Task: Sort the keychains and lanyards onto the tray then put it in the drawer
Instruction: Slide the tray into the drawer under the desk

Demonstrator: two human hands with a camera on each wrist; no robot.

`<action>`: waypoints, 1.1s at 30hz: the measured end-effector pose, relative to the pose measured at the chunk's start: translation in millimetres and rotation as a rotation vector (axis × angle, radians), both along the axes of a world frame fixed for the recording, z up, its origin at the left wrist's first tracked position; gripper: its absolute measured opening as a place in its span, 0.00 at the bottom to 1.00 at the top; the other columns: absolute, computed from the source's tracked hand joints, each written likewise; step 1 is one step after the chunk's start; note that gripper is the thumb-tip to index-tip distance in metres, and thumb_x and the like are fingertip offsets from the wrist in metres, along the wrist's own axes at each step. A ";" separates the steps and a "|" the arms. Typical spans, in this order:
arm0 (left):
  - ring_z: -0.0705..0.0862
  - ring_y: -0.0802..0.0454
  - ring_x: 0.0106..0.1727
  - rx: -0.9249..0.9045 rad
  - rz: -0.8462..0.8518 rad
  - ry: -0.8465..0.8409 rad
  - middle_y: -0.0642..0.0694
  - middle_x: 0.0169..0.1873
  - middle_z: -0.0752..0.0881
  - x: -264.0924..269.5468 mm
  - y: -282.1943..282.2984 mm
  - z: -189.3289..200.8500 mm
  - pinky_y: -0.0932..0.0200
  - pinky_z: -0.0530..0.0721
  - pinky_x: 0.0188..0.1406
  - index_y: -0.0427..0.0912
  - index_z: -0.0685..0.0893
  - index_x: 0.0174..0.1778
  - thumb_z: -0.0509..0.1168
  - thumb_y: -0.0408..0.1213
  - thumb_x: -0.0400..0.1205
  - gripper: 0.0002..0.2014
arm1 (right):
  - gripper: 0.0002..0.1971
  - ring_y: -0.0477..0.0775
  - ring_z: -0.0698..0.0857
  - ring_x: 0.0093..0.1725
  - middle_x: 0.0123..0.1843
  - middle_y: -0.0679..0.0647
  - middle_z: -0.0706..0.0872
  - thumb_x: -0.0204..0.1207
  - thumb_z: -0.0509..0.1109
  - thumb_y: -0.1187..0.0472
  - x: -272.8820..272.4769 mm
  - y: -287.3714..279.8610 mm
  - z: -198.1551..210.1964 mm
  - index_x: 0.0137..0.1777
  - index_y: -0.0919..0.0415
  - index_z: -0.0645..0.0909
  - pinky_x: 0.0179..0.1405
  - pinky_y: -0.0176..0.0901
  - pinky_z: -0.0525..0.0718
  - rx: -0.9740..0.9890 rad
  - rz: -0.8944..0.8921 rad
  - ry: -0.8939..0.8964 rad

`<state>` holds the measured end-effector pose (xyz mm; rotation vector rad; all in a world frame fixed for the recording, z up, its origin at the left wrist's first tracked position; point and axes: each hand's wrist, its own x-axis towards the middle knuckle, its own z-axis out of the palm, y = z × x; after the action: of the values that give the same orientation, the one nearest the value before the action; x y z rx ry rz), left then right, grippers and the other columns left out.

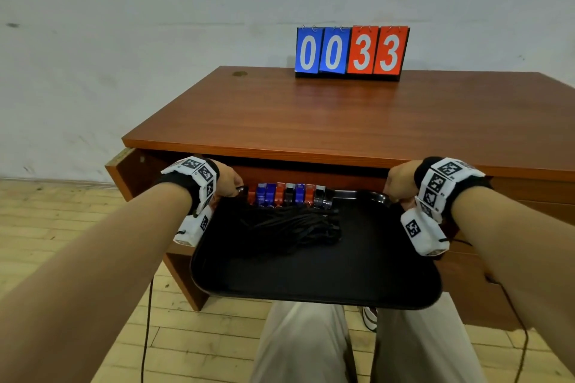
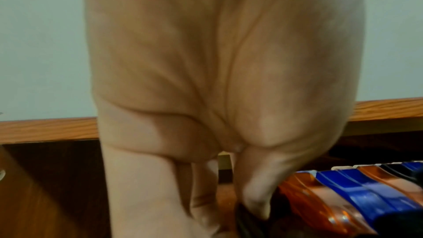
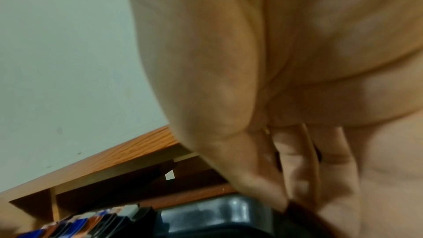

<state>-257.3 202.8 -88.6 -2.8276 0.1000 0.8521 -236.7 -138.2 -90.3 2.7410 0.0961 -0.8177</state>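
Observation:
A black tray (image 1: 314, 277) is held level in front of the desk, over the open drawer (image 1: 174, 258). A row of blue, orange and black keychains (image 1: 291, 194) lines its far edge, with a heap of black lanyards (image 1: 292, 227) just behind them. My left hand (image 1: 228, 185) grips the tray's far left corner, thumb on the rim (image 2: 256, 198) beside the orange keychain (image 2: 320, 202). At the far right corner my right hand (image 1: 396, 185) grips the rim (image 3: 219, 213), thumb on top. The fingers under the tray are mostly hidden.
A wooden desk (image 1: 326, 115) stands against the wall, with a flip scoreboard (image 1: 351, 51) reading 0033 at its back. The desk's front edge (image 2: 45, 128) hangs just above the tray's far side. My knees (image 1: 311, 342) are below the tray, and cables trail over the floor.

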 end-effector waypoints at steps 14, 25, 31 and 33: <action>0.82 0.46 0.36 -0.090 0.156 -0.116 0.41 0.45 0.85 35.0 -5.6 -21.8 0.60 0.78 0.29 0.33 0.79 0.72 0.54 0.39 0.93 0.17 | 0.35 0.59 0.82 0.68 0.75 0.58 0.79 0.82 0.65 0.46 17.3 -1.1 -23.4 0.86 0.54 0.59 0.67 0.53 0.83 0.243 -0.068 -0.053; 0.86 0.50 0.31 -0.254 0.321 -0.097 0.42 0.36 0.86 51.2 3.9 -26.3 0.62 0.83 0.19 0.37 0.82 0.61 0.60 0.37 0.91 0.09 | 0.33 0.57 0.82 0.66 0.80 0.59 0.76 0.85 0.64 0.46 23.3 -2.7 -21.7 0.85 0.58 0.61 0.66 0.49 0.81 0.281 -0.105 0.029; 0.85 0.48 0.30 -0.317 0.407 -0.049 0.39 0.38 0.85 46.3 6.7 -22.2 0.56 0.88 0.27 0.37 0.80 0.60 0.59 0.34 0.90 0.08 | 0.38 0.51 0.79 0.39 0.82 0.63 0.72 0.87 0.61 0.48 1.8 9.6 -0.4 0.89 0.53 0.43 0.30 0.35 0.79 0.154 -0.006 0.073; 0.82 0.50 0.21 -0.312 0.438 0.010 0.40 0.31 0.81 40.4 8.6 -17.0 0.56 0.85 0.23 0.34 0.79 0.51 0.58 0.34 0.90 0.08 | 0.37 0.50 0.78 0.38 0.77 0.63 0.77 0.88 0.60 0.48 -5.2 12.7 3.1 0.90 0.54 0.45 0.30 0.35 0.77 0.080 0.014 0.074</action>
<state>-216.8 211.4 -105.6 -3.1962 -0.4393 1.0086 -242.0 -125.5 -87.2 2.7812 0.1671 -0.9305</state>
